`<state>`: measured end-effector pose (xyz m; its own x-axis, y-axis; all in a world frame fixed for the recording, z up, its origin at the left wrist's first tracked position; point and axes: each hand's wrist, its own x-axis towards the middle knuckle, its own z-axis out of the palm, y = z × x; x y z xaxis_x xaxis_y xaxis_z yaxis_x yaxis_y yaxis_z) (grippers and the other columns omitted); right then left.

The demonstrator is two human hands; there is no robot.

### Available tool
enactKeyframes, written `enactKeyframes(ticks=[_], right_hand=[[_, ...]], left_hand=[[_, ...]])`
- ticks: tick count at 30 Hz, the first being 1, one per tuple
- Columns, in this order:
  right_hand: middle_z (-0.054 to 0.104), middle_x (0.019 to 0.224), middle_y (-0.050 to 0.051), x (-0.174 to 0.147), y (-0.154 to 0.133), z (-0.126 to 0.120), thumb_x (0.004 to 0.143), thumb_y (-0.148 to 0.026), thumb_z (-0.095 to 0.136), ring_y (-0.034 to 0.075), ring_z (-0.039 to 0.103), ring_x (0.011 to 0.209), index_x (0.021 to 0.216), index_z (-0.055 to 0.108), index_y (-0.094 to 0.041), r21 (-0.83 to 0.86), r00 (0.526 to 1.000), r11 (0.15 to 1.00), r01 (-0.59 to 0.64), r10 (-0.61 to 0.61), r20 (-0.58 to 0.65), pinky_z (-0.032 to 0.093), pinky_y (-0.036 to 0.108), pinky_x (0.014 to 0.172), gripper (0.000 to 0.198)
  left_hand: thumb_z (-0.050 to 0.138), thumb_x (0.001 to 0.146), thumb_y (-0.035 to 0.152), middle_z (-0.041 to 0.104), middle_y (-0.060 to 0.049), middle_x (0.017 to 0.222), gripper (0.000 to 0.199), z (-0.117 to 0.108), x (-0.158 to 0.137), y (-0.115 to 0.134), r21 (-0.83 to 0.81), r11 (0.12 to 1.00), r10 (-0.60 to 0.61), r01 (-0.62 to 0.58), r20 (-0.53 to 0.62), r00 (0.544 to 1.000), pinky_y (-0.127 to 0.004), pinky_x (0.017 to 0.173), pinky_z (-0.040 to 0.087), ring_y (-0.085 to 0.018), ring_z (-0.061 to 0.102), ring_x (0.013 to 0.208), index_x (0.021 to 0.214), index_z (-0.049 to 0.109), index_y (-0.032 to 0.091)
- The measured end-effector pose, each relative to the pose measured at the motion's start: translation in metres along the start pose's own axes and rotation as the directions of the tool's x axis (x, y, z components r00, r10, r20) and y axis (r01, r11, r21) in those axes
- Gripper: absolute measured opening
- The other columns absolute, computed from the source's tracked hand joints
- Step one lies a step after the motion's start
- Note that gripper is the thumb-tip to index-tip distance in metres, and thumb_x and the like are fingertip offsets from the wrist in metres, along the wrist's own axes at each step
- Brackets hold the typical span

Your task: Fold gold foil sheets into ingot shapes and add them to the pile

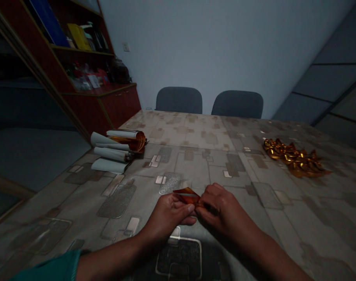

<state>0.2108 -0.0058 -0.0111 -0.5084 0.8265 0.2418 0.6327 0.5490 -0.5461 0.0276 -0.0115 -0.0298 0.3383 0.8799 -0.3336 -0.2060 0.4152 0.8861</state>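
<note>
A partly folded piece of shiny gold-orange foil paper (187,192) is held between both hands, above the near middle of the table. My left hand (173,210) pinches its left and lower side, with the thumb on the near face. My right hand (215,203) has its fingers closed on the paper's right end and hides that end. Off to the left lie loosely rolled foil sheets (115,152), whitish on one face and gold on the other. On the right side sits a cluster of folded gold foil pieces (296,158).
A patterned cloth covers the table (195,160). Two grey chairs (179,99) stand behind its far edge, before a pale wall. At the back left is a reddish wooden cabinet (119,107) with shelves holding several items.
</note>
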Motion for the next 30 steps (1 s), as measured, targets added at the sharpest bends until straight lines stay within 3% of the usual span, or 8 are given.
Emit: enactKeyframes(ticks=[5,9,12,20,27,30], right_hand=[[0.057,0.076,0.004,0.000,-0.002,-0.005,0.091,-0.017,0.063,0.020,0.053,0.078,0.074,0.066,-0.018,-0.019,0.999,1.000,0.013,-0.012,0.043,0.040,0.031,0.067,0.018],[0.061,0.086,0.004,0.000,-0.004,-0.010,0.092,-0.018,0.063,0.020,0.056,0.085,0.080,0.063,-0.020,0.187,1.000,0.982,0.019,-0.020,0.002,0.044,0.031,0.073,0.012],[0.062,0.082,0.004,0.001,-0.003,-0.008,0.089,-0.013,0.060,0.018,0.058,0.079,0.077,0.058,-0.021,0.286,0.999,0.958,-0.023,0.036,-0.038,0.044,0.031,0.070,0.015],[0.060,0.074,0.003,0.004,0.000,0.003,0.091,-0.014,0.054,0.018,0.055,0.072,0.068,0.049,-0.021,0.213,0.998,0.977,-0.017,0.028,-0.053,0.041,0.031,0.065,0.024],[0.065,0.087,0.003,0.002,-0.003,-0.006,0.087,-0.017,0.064,0.019,0.061,0.083,0.081,0.060,-0.022,0.382,0.996,0.922,-0.065,0.085,-0.037,0.045,0.032,0.073,0.009],[0.066,0.087,0.003,0.002,-0.002,-0.008,0.085,-0.015,0.065,0.019,0.061,0.084,0.078,0.059,-0.022,0.377,0.996,0.925,-0.055,0.075,-0.038,0.046,0.032,0.075,0.012]], left_hand=[[0.088,0.064,0.042,0.076,-0.011,0.086,0.044,0.001,-0.001,0.001,0.006,1.000,0.006,-0.006,0.002,1.000,-0.027,0.069,0.057,-0.022,0.072,0.081,0.092,0.075,0.011],[0.088,0.065,0.041,0.076,-0.011,0.084,0.044,0.001,0.000,0.003,-0.033,0.999,-0.027,0.026,-0.025,0.999,-0.023,0.068,0.056,-0.019,0.072,0.076,0.092,0.074,0.009],[0.089,0.065,0.040,0.076,-0.010,0.083,0.043,0.000,0.000,0.003,-0.061,0.998,-0.039,0.036,-0.053,0.998,-0.022,0.067,0.057,-0.017,0.072,0.074,0.091,0.073,0.009],[0.089,0.065,0.039,0.076,-0.009,0.083,0.043,0.000,0.001,0.000,-0.041,0.999,-0.030,0.030,0.004,1.000,-0.021,0.065,0.057,-0.015,0.072,0.071,0.093,0.074,0.011],[0.089,0.065,0.038,0.073,-0.007,0.073,0.036,0.001,0.001,0.002,-0.100,0.995,-0.027,0.021,-0.061,0.998,-0.017,0.065,0.056,-0.011,0.068,0.066,0.081,0.074,0.009],[0.088,0.067,0.038,0.074,-0.008,0.074,0.036,0.001,-0.001,0.003,-0.094,0.995,-0.017,0.014,-0.036,0.999,-0.018,0.066,0.056,-0.013,0.070,0.069,0.084,0.075,0.009]])
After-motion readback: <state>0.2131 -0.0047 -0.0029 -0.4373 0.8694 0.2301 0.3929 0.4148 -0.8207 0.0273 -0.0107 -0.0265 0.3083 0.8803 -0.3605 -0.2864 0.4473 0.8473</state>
